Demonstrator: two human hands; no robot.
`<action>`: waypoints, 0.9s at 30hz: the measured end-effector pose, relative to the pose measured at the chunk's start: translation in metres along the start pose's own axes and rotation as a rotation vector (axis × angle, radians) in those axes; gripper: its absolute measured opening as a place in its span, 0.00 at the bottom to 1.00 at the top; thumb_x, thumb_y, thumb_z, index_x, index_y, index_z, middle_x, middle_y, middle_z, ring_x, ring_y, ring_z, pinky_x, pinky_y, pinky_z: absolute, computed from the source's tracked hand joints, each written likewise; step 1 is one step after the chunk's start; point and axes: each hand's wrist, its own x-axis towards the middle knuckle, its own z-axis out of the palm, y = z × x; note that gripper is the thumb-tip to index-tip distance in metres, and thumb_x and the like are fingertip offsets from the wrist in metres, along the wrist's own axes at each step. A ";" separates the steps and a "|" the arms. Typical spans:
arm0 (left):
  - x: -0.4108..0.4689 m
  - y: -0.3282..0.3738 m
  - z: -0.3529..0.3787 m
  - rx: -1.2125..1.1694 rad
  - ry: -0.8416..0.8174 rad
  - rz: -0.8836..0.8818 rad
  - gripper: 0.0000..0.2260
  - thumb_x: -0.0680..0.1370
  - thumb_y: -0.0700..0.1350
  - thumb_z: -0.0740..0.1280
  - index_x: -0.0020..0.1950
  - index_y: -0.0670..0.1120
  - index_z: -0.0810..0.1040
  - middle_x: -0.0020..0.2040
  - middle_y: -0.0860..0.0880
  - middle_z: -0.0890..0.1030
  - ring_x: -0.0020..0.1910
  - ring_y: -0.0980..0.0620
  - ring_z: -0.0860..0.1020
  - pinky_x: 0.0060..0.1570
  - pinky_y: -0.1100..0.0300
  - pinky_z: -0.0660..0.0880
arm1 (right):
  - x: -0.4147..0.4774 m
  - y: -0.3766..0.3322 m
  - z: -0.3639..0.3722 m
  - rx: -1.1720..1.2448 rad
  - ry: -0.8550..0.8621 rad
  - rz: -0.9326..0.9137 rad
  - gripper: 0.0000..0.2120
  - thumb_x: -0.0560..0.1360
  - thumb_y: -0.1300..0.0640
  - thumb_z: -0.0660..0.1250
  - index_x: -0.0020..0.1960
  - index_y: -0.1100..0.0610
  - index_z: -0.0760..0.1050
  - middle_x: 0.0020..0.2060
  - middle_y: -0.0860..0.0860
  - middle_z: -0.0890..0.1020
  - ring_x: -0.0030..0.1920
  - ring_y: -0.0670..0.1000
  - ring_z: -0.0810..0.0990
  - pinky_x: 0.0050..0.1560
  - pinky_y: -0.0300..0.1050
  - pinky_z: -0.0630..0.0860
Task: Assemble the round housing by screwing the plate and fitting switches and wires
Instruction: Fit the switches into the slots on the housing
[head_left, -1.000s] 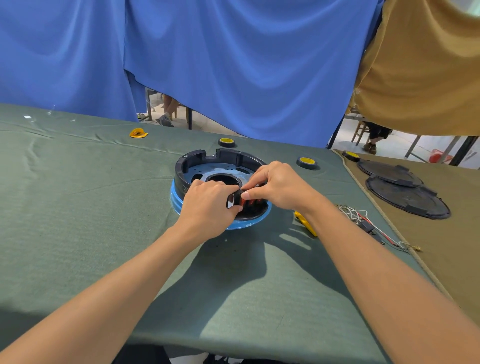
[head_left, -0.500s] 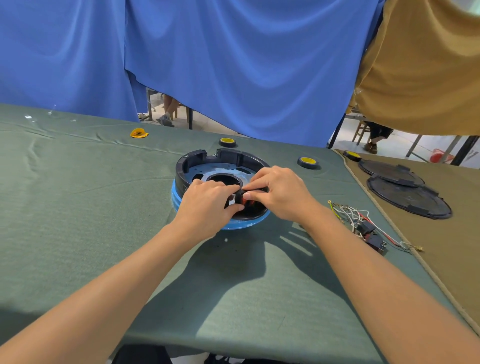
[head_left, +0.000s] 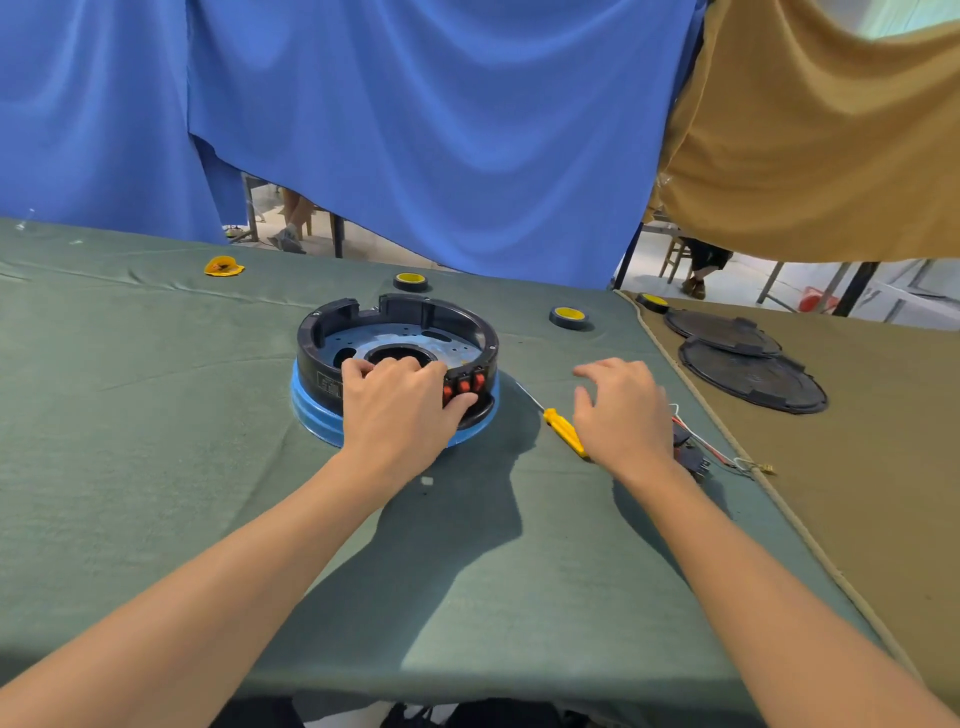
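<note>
The round black housing (head_left: 415, 318) with a blue base sits mid-table, a bluish metal plate (head_left: 384, 338) inside it. Three red switches (head_left: 464, 384) sit in its near wall. My left hand (head_left: 400, 402) grips that near wall, fingers curled over the rim, thumb below the switches. To the right, my right hand (head_left: 626, 410) hovers with fingers spread and holds nothing, above a yellow-handled screwdriver (head_left: 563, 431) and a bundle of wires with black switches (head_left: 693, 452), partly hidden by the hand.
Two black round covers (head_left: 748, 374) lie on the brown cloth at right. Yellow-centred tape rolls (head_left: 569, 316) (head_left: 411, 281) stand behind the housing, another (head_left: 652, 301) at the cloth seam. A yellow piece (head_left: 223, 266) lies far left. Blue curtains hang behind the table.
My right hand has left the housing and moved right over the screwdriver and wires. The left hand stays on the housing wall. The red switches now show in the wall.
</note>
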 end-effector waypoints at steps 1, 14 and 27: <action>-0.001 0.006 0.001 0.004 0.019 -0.018 0.19 0.78 0.63 0.61 0.45 0.50 0.81 0.36 0.52 0.78 0.37 0.50 0.71 0.51 0.51 0.61 | -0.005 0.007 -0.001 -0.078 0.015 0.104 0.17 0.77 0.57 0.62 0.65 0.56 0.74 0.62 0.53 0.77 0.64 0.56 0.69 0.59 0.53 0.68; -0.006 0.017 0.002 -0.023 0.089 0.045 0.14 0.78 0.56 0.66 0.44 0.46 0.80 0.33 0.49 0.78 0.35 0.46 0.75 0.46 0.51 0.64 | -0.036 0.015 0.013 0.046 -0.094 0.169 0.29 0.73 0.68 0.62 0.73 0.61 0.61 0.68 0.60 0.64 0.66 0.63 0.65 0.65 0.52 0.65; -0.010 0.007 0.003 -0.063 0.090 0.116 0.12 0.79 0.53 0.66 0.53 0.45 0.81 0.37 0.49 0.79 0.39 0.45 0.77 0.48 0.51 0.65 | -0.045 0.026 0.003 -0.183 -0.133 0.131 0.17 0.78 0.50 0.64 0.62 0.59 0.70 0.59 0.58 0.75 0.59 0.59 0.73 0.54 0.51 0.72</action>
